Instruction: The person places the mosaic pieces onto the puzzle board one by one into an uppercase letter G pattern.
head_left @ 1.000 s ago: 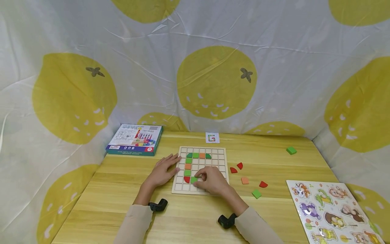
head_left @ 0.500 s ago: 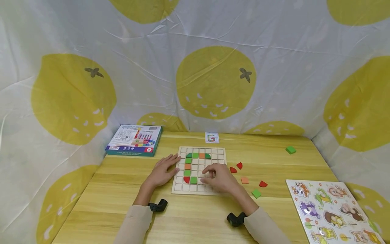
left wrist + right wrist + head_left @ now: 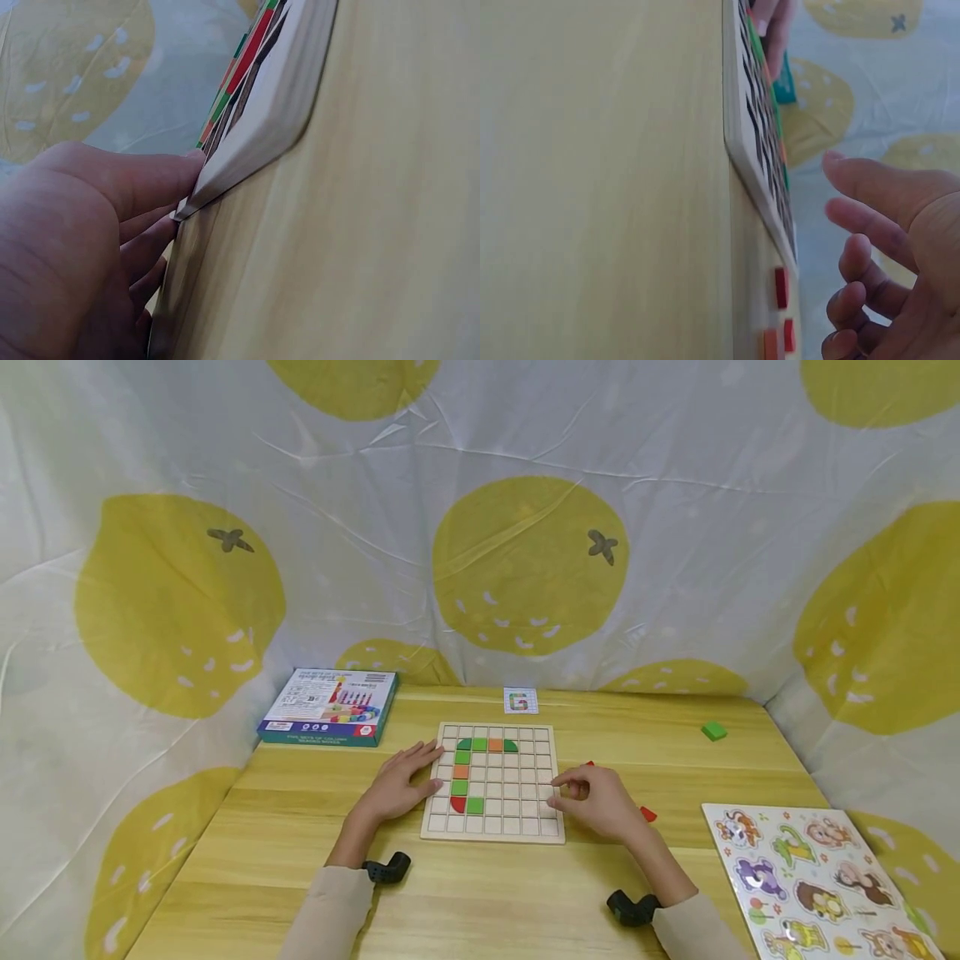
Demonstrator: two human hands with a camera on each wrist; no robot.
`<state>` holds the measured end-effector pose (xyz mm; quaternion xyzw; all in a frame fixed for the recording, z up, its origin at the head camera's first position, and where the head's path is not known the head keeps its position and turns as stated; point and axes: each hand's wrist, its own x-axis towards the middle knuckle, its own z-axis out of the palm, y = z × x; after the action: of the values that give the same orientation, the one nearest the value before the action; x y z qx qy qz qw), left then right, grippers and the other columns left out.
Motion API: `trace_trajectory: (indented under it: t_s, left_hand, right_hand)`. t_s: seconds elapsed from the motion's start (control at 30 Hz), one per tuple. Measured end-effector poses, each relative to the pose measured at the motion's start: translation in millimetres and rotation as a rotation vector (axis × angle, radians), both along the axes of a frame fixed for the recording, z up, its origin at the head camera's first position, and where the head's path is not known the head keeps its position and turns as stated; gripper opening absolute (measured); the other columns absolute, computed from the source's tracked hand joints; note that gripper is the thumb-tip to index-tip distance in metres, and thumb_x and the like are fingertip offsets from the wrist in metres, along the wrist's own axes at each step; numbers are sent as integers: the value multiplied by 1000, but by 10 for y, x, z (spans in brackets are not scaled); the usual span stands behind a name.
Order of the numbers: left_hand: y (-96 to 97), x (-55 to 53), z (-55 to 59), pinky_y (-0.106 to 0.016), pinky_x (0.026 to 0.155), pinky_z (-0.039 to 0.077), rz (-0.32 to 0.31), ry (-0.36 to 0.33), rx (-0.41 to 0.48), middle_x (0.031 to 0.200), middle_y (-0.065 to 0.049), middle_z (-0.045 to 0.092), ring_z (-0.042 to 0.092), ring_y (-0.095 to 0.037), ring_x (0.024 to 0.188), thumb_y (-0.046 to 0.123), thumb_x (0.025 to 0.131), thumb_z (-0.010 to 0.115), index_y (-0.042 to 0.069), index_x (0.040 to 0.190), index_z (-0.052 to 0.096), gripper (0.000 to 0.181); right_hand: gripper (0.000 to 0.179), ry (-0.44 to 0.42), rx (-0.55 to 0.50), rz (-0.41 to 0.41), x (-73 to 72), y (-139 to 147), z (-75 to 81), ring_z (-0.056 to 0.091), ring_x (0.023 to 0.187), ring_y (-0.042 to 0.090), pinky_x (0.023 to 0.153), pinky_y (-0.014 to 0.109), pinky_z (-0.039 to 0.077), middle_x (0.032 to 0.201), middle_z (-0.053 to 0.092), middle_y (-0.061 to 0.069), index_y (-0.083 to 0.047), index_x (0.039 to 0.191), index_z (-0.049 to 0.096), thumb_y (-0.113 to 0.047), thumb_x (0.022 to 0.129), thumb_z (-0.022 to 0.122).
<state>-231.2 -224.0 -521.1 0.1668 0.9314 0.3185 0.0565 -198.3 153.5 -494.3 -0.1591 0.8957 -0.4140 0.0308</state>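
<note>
A wooden grid board (image 3: 528, 791) lies flat with green, orange and red tiles set in its cells in a C-like line. At the lower end of that line are a red quarter-round tile (image 3: 458, 805) and a green square tile (image 3: 475, 806). My left hand (image 3: 399, 783) rests at the board's left edge, its thumb on the rim in the left wrist view. Over the right edge is my right hand (image 3: 600, 802), thumb and forefinger apart, nothing between them. Below it in the right wrist view are red tiles (image 3: 781, 287) and an orange tile (image 3: 771, 343).
Behind the board is a small pattern card (image 3: 521, 701). A boxed toy set (image 3: 330, 706) lies at the back left. Green pieces (image 3: 714, 731) sit at the far right, and an animal picture board (image 3: 817, 877) lies at the front right. A lemon-print cloth (image 3: 525, 560) encloses the table.
My right hand has let go of the green square tile, left in its cell, and moved right to the board's edge, covering several loose tiles. My left hand stays where it was.
</note>
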Motion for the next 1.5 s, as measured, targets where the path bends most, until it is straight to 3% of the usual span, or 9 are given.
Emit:
trace_trajectory:
  t_s: [0.53, 0.77, 1.03, 1.5]
  left_hand:
    - [4, -2, 8, -61, 128, 12, 8, -10, 11, 168, -4, 34, 21, -35, 159, 32, 101, 63, 19, 158, 43, 62]
    - [10, -7, 3, -61, 127, 12, 9, -4, -2, 168, -4, 34, 22, -35, 159, 32, 101, 62, 19, 159, 43, 62]
    - [7, -8, -1, -61, 128, 12, 17, -6, 0, 168, -4, 34, 21, -35, 159, 33, 101, 62, 20, 159, 43, 62]
    - [8, -15, -28, -62, 127, 12, 13, -8, -7, 169, -4, 33, 21, -35, 159, 33, 102, 62, 19, 159, 43, 62]
  right_hand:
    - [28, -22, 49, -86, 24, 547, -82, 49, 64, 11, 59, 24, 42, 78, 59, -2, -14, 109, 79, -30, 86, 85]
    - [28, -36, 79, -32, 17, 700, -96, 48, 67, 10, 59, 22, 41, 79, 58, -1, -10, 108, 79, -24, 84, 86]
    - [29, -76, 115, 17, 28, 766, -74, 49, 72, 10, 63, 23, 41, 80, 57, -2, -11, 111, 79, -22, 84, 86]
    - [23, -56, 102, 2, 32, 753, -85, 49, 68, 10, 60, 22, 41, 74, 57, -2, -11, 106, 81, -21, 86, 85]
